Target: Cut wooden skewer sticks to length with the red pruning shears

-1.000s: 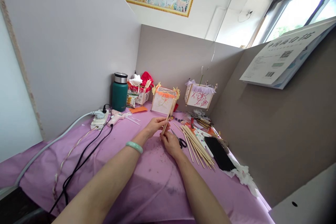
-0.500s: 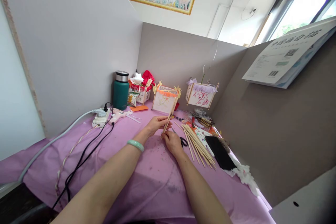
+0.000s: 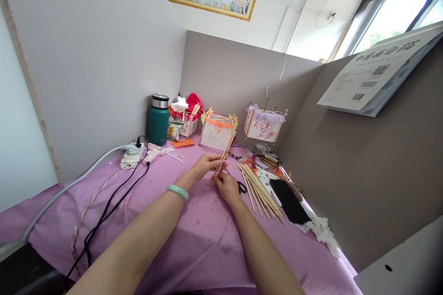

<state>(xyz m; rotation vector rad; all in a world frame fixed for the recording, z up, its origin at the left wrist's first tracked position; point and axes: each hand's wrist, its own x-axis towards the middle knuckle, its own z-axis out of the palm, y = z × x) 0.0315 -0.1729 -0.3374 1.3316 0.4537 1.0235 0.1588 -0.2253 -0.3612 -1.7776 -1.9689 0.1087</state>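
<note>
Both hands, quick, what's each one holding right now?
Left hand: closed, holding slim pale wooden sticks.
Right hand: closed, holding them near their lower ends.

From my distant post I see my left forearm (image 3: 141, 228) and right forearm (image 3: 261, 239) reach forward, converging; my left hand (image 3: 206, 166) curls closed just beyond my right hand (image 3: 225, 185) (its fingers pinched too).

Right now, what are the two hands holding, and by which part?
Thin wooden sticks: the left hand holds them near the middle, the right hand near their lower ends.
</note>
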